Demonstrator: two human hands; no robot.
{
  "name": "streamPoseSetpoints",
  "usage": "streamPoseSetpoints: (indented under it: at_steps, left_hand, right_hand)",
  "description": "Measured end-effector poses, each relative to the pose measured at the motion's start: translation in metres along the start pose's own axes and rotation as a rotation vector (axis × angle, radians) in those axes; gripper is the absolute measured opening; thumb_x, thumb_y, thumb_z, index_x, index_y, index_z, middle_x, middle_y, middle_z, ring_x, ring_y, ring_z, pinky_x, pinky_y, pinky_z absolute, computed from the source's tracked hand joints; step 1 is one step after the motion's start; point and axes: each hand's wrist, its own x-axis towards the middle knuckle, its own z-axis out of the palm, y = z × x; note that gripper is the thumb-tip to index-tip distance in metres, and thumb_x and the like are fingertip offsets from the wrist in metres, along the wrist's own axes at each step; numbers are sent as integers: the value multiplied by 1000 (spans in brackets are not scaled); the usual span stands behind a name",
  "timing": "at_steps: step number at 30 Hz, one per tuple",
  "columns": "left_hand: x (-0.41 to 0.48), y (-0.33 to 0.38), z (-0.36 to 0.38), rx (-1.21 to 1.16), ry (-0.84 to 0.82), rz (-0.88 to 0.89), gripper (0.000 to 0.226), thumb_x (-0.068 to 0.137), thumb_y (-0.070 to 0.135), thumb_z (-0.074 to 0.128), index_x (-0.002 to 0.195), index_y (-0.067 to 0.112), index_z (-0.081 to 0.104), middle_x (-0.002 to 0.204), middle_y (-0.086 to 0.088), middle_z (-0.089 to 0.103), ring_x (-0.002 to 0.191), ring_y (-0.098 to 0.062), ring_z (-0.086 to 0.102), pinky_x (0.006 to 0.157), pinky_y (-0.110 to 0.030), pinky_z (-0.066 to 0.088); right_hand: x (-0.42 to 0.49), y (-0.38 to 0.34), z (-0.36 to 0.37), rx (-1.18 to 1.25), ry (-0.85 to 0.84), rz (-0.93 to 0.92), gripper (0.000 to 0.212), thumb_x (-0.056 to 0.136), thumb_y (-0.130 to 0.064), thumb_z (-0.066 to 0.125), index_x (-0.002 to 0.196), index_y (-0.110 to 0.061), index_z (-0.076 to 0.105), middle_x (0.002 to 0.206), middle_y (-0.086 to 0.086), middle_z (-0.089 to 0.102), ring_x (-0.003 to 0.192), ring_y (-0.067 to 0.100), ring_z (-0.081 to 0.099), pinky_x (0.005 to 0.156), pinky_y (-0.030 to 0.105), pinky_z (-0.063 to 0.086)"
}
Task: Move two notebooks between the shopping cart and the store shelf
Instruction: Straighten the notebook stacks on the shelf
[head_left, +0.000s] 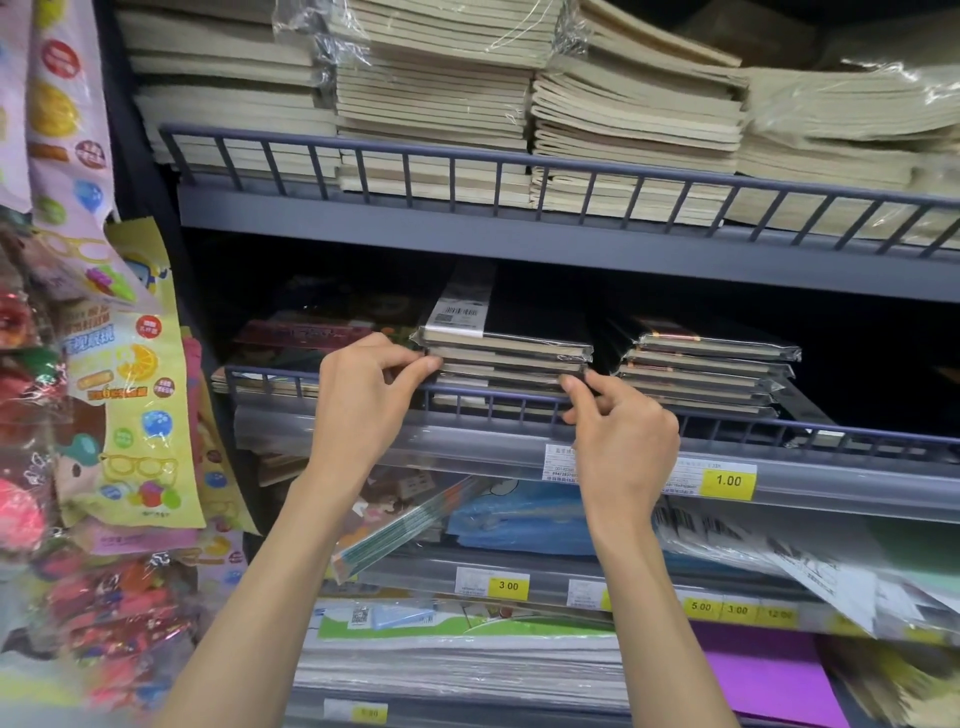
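The store shelf (519, 244) carries, on its railed middle tier, two stacks of black, plastic-wrapped notebooks (506, 353) with cream page edges. The left hand (358, 395) pinches the left-side stack's left corner, and the right hand (623, 441) pinches its right corner.

We find a low wire rail (519, 401) running along the front of the shelf, and our left hand (358, 400) and right hand (626, 441) pinch the front corners of the middle stack of notebooks (509, 353) just above it. Over that stack a dark open gap reaches up to the upper shelf board (519, 241). A narrow slot parts it from the second stack (706, 374) on its right, lower colourful books (301, 338) lie on its left, and hanging toy packets (130, 395) crowd the far left.
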Motion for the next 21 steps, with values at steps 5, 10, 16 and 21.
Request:
streamPoseSetpoints:
  at_steps: [5,10,16,21]
  left_hand:
    - [2,-3,3,1,11,6,16,86,24,76,90,9,81,73,5,63,64,-4,56,61,-7,36]
    - [0,-2,9,16,36,5,16,86,24,76,90,9,81,73,1,66,66,-14,60,62,-21,43]
    - [-1,3,7,15,44,-23,17,86,24,77,91,8,81,73,4,63,62,-1,51,61,-4,36]
    - [-5,7,0,-18,101,-37,24,86,27,75,101,8,79,78,2,63,65,1,51,65,-1,36]
  right_hand:
    - [3,0,0,-31,-20,42,26,91,-37,68,108,-18,77,63,-7,72,62,7,67,55,10,38]
    - [7,0,-1,-60,-54,81,28,93,-39,66,109,-19,76,60,-4,70,62,13,66,54,19,39]
    - [6,-1,-5,-63,-90,57,34,94,-39,64,119,-17,72,63,-4,70,62,9,66,54,4,29]
    - [1,-8,-13,-2,-52,6,47,95,-43,60,131,-13,63,65,-7,70,55,6,64,57,5,39]
